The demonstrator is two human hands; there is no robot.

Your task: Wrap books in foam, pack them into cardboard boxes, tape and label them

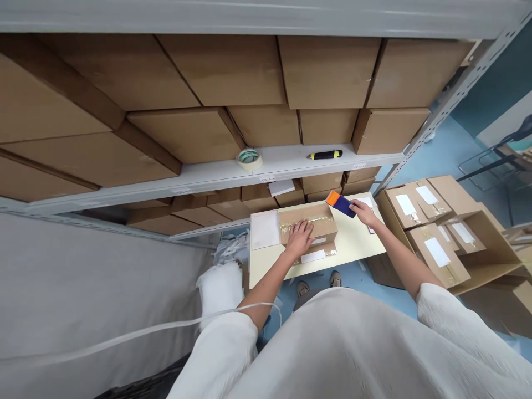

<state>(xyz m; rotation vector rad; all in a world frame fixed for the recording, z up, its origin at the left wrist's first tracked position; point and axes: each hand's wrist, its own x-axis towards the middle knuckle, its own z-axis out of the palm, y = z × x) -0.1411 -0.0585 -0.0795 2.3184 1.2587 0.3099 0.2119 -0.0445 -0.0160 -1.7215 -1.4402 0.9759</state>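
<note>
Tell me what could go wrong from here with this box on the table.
The blue-and-orange tool in the right hand could snag the clear tape and wrinkle it. The box might slide under the left hand, since the table looks smooth. The loose white strap beside the left arm could catch.

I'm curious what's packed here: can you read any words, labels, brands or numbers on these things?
Nothing can be read. The white labels on the cardboard boxes and the small tags on the shelf edge are too small or blurred to read.
</note>
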